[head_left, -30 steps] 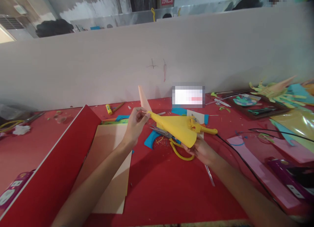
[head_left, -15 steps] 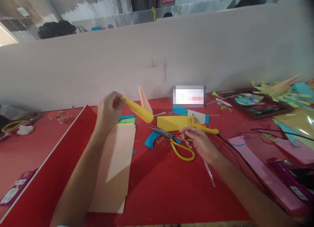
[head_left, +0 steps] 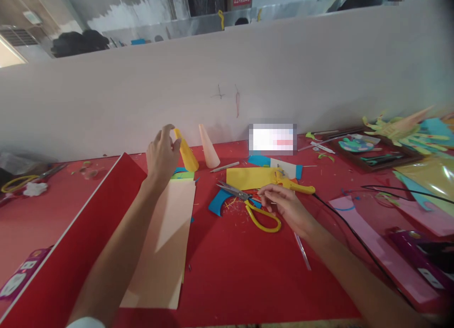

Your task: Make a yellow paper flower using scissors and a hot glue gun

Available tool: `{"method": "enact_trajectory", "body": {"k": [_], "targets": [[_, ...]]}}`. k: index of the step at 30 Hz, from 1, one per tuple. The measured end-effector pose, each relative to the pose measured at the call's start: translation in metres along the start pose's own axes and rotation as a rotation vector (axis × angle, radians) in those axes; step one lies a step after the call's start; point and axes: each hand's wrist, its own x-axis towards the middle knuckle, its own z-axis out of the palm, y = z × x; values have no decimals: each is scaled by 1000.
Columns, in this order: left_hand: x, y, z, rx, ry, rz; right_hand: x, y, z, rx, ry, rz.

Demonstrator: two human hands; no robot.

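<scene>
My left hand [head_left: 163, 152] is beside the tip of a yellow paper cone [head_left: 187, 153], thumb and forefinger apart. The cone stands on the red table, leaning slightly, left of a peach paper cone [head_left: 209, 148]. My right hand [head_left: 285, 206] hovers by the handles of yellow-handled scissors [head_left: 264, 219], its fingers loosely bent and apart, with nothing visible in them. Behind it lies a yellow hot glue gun [head_left: 301, 188], its nozzle end by a yellow paper strip [head_left: 248, 178]. A curved blue paper piece [head_left: 218, 203] lies under the scissor blades.
Peach paper sheets [head_left: 166, 252] lie beside a raised red board [head_left: 88, 238] on the left. A grey pencil-like stick [head_left: 225, 167] is near the cones. The black cord [head_left: 351, 238] crosses pink paper [head_left: 386, 257]. A brown tray [head_left: 383, 160] holds tools; a white partition [head_left: 159, 91] stands behind.
My left hand has swung the yellow cone from a tilted hold in the air down to standing beside the peach cone, and its fingers have parted. The right hand has barely moved.
</scene>
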Motion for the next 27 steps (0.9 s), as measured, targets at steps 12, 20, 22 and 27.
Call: {"method": "enact_trajectory", "body": {"k": [12, 20, 22, 27], "targets": [[-128, 25, 62, -254, -504, -71, -10, 19, -7, -930, -63, -629], [-126, 20, 63, -328, -447, -75, -4, 45, -5, -1197, -262, -761], [-125, 17, 64, -347, -414, -103, -4, 44, -6, -1239, -274, -765], [-122, 11, 66, -402, -355, -160, -3, 44, -10, -1321, -273, -766]]}}
